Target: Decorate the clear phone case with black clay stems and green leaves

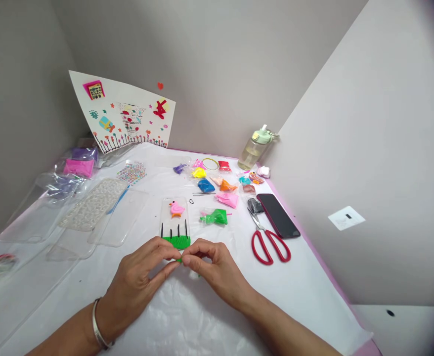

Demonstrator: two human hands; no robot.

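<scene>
My left hand [143, 272] and my right hand [217, 269] meet at the fingertips, both pinching a small piece of green clay [179, 260]. Just beyond them lies a clear phone case [165, 217]. On it sit a pink clay bird [177, 209] with orange feet, several thin black upright strips [178, 231] and a green clay grass band [178, 241] along the near end. To the right of the case rests a packet of green clay [217, 216]. Something white, partly covered by my right hand, shows below it.
Red-handled scissors [263, 242] and a dark phone [279, 215] lie at the right. Several coloured clay packets [205, 185] spread behind the case, with a water bottle [254, 148] at the back. More clear cases [118, 222] and scattered gems [131, 172] lie left; a decorated sheet [113, 123] leans on the wall.
</scene>
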